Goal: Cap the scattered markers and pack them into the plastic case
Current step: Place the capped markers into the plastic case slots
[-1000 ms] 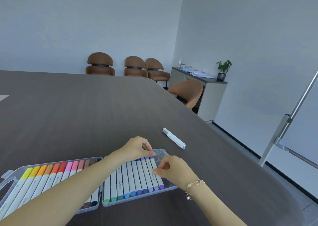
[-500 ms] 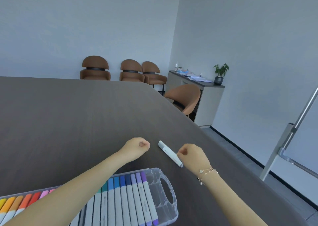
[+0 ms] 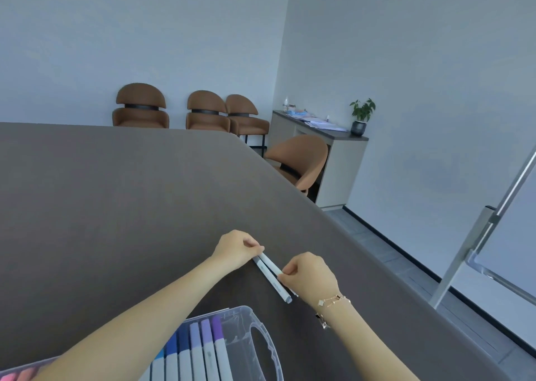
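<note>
Two hands pinching white markers beyond the case

Pinched with curled fingers of the left hand at the far end of a white marker, off the far side of the plastic case. Gripped at the marker's near end by the right hand, fingers clamped. Lay just beside it, a second white marker, flat on the dark table, between hands and case. Held blue and purple markers in a row, capped ends pointing away. Wore a bracelet on the right wrist.

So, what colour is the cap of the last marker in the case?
Purple, on the rightmost marker in the plastic case; head view.
</note>
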{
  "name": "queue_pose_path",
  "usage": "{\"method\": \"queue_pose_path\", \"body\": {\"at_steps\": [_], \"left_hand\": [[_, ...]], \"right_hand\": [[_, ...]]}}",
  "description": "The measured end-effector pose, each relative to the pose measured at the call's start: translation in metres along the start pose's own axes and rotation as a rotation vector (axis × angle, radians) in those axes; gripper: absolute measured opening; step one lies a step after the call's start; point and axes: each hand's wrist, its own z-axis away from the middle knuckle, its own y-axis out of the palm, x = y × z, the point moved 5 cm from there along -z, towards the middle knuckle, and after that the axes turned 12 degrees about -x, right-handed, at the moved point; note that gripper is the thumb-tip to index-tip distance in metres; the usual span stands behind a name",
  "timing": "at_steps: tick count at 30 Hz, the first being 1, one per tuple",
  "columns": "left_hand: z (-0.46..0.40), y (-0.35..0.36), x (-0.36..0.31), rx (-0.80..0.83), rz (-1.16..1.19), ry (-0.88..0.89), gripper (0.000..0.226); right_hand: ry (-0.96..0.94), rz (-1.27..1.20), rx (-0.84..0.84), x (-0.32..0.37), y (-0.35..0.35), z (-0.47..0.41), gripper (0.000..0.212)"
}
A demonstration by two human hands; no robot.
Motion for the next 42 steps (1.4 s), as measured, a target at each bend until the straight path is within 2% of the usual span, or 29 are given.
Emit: {"method": "queue_pose_path", "body": {"at_steps": [2,8,11,14,16,18,21,25,30,35,42], "left_hand": [[0.003,-0.008,-0.004,-0.034,0.066,-0.020,0.024],[0.022,-0.050,-0.021,-0.081,0.236,-0.046,0.027],[0.041,-0.071,-0.023,-0.029,0.237,-0.042,0.029],[0.069,-0.078,-0.013,0.083,0.186,-0.021,0.030],[0.086,-0.075,-0.003,0.147,0.175,-0.025,0.028],[0.098,-0.075,0.005,0.152,0.135,-0.005,0.025],[0.110,-0.075,0.013,0.124,0.089,-0.006,0.025],[0.122,-0.069,0.017,0.166,0.080,0.013,0.026],[0.128,-0.065,0.021,0.176,0.066,0.034,0.021],[0.130,-0.062,0.020,0.159,0.035,0.064,0.017],[0.127,-0.059,0.025,0.146,0.043,0.063,0.013]], "right_hand": [[0.000,0.021,-0.021,0.004,-0.003,0.003,0.019],[0.004,-0.163,0.007,0.028,-0.023,0.024,0.019],[-0.016,-0.214,0.138,0.051,-0.036,0.046,0.030],[0.013,-0.200,0.348,0.059,-0.038,0.077,0.036],[0.022,-0.141,0.462,0.057,-0.034,0.095,0.040],[0.030,-0.067,0.503,0.055,-0.031,0.104,0.042],[0.069,-0.054,0.506,0.053,-0.030,0.117,0.042],[0.064,-0.066,0.487,0.051,-0.032,0.130,0.042],[0.049,-0.120,0.447,0.054,-0.032,0.139,0.022],[0.053,-0.149,0.401,0.049,-0.030,0.141,0.043],[0.016,-0.144,0.386,0.048,-0.018,0.139,0.032]]}}
